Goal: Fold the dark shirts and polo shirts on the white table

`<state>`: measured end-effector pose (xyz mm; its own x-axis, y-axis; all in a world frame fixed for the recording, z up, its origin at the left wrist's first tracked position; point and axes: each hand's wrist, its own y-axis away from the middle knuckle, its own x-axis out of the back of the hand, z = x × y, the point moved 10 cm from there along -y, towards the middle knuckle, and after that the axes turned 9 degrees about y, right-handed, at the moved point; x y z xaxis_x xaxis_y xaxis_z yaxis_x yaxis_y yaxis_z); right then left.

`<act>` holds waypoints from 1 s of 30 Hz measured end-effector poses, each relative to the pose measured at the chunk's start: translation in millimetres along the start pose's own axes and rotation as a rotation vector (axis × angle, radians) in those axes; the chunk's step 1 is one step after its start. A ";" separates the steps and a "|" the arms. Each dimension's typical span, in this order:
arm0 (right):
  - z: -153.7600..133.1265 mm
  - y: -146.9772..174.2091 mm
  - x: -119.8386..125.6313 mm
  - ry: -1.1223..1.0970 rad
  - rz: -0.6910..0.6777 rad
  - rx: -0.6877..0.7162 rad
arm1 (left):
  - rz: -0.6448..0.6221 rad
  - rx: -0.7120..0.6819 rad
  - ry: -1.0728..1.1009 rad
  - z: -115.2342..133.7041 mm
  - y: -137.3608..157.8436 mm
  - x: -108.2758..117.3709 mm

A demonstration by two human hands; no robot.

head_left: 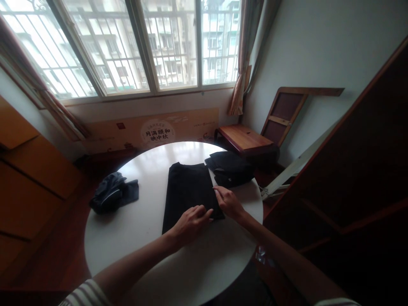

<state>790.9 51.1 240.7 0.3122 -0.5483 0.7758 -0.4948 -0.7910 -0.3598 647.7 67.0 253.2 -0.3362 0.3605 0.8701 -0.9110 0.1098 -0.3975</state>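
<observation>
A black garment [188, 180], laid flat and folded to a near rectangle, lies on the round white table [149, 246]. My left hand [193, 221] rests over its near edge with fingers curled against the cloth; the fingertips are partly hidden. At the garment's right edge, my right hand [228, 202] pinches the fabric between thumb and fingers. Just beyond that hand sits a pile of dark folded clothing [232, 168]. Over on the table's left side is a crumpled dark blue-grey clothing bundle [114, 193].
Past the table, a low wooden stool or side table [247, 138] stands in the corner near a leaning wooden frame [283, 112]. A printed cardboard panel [188, 127] lines the wall below the barred window. Dark wooden furniture [350, 204] rises at the right, orange-brown cabinets [35, 170] at the left.
</observation>
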 end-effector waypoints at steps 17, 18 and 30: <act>-37.6 -96.3 -78.0 0.355 -0.360 0.033 | 0.074 0.035 0.160 13.0 4.9 -16.4; -29.2 -102.2 -84.8 0.383 -0.377 -0.009 | 0.037 0.015 0.109 17.0 5.6 -21.4; -14.4 -163.2 -98.9 0.593 -0.315 -0.036 | -0.160 -0.011 -0.139 20.6 13.0 -55.1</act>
<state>829.1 238.4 230.1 -0.0477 -0.0426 0.9980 -0.4826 -0.8737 -0.0603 649.5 29.6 206.1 -0.2182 0.2066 0.9538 -0.9530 0.1653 -0.2539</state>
